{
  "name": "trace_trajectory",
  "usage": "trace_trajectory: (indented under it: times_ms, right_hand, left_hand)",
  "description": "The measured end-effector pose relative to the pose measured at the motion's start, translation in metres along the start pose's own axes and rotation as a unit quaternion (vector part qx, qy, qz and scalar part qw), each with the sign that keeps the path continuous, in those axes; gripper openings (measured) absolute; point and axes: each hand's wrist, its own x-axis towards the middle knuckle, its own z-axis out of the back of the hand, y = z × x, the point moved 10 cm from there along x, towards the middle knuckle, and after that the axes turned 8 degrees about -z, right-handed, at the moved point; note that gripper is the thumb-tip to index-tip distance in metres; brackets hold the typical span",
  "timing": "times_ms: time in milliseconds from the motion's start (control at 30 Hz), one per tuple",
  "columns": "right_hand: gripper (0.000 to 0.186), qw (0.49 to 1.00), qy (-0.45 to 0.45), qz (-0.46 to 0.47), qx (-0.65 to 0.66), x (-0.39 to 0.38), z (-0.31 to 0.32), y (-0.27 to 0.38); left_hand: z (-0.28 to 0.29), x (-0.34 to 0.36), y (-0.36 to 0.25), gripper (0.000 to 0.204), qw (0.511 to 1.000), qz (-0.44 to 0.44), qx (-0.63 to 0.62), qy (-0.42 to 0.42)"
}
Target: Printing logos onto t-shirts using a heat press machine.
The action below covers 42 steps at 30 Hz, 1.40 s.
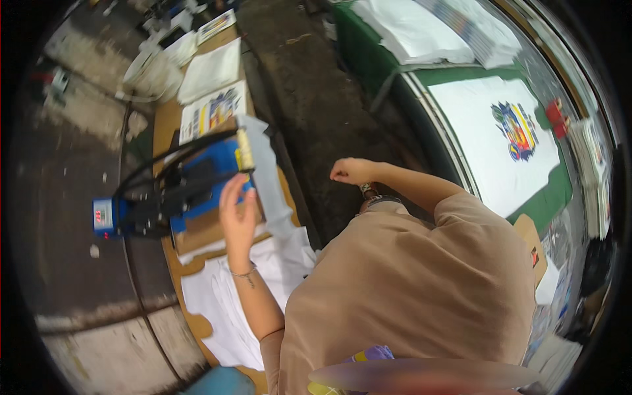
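Observation:
A blue and black heat press [201,184] stands on the long table at my left, with a small lit display box [104,216] at its far left end. My left hand [238,214] is raised beside the press, fingers stretched and apart, holding nothing. Its fingertips come close to the pale-wrapped handle [244,151]; whether they touch it I cannot tell. White fabric [220,303] lies below the press, and grey-white cloth [266,158] sticks out along its right side. My right hand [353,172] hangs over the aisle in front of me, fingers curled in, with nothing visible in it.
Beyond the press, a printed white shirt [214,113] and folded white cloth [209,71] lie along the cardboard-topped table [164,128]. A green-covered table [556,187] at right carries a white shirt with a colourful print [477,131] and stacked white shirts [415,29]. A dark floor aisle [296,72] runs between.

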Motion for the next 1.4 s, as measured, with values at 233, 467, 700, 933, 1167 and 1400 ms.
trace_trajectory:
  times_ms: [233,467,700,933,1167,1400]
  right_hand:
    - [0.016,0.954,-0.257,-0.139,-0.068,0.001,0.209,-0.116]
    - [0.014,0.839,-0.472,-0.203,-0.178,-0.047,0.368,-0.227]
    - [0.017,0.844,-0.459,-0.238,-0.143,-0.046,0.415,-0.285]
    - [0.015,0.864,-0.438,-0.237,0.069,-0.055,0.42,-0.341]
    - [0.023,0.813,-0.459,-0.221,0.282,-0.066,0.428,-0.398]
    - [0.027,0.777,-0.481,-0.231,0.334,-0.07,0.421,-0.411]
  left_hand:
    - [-0.048,0.112,0.074,0.051,0.939,0.094,0.319,0.088]
    - [-0.081,0.118,0.15,0.053,0.872,0.308,0.365,0.108]
    - [-0.079,0.085,0.188,0.045,0.823,0.484,0.295,-0.038]
    - [-0.08,0.096,0.169,0.031,0.82,0.437,0.367,-0.053]
    - [-0.081,0.094,0.171,0.03,0.789,0.478,0.383,-0.055]
    - [-0.081,0.094,0.17,0.031,0.789,0.479,0.381,-0.055]
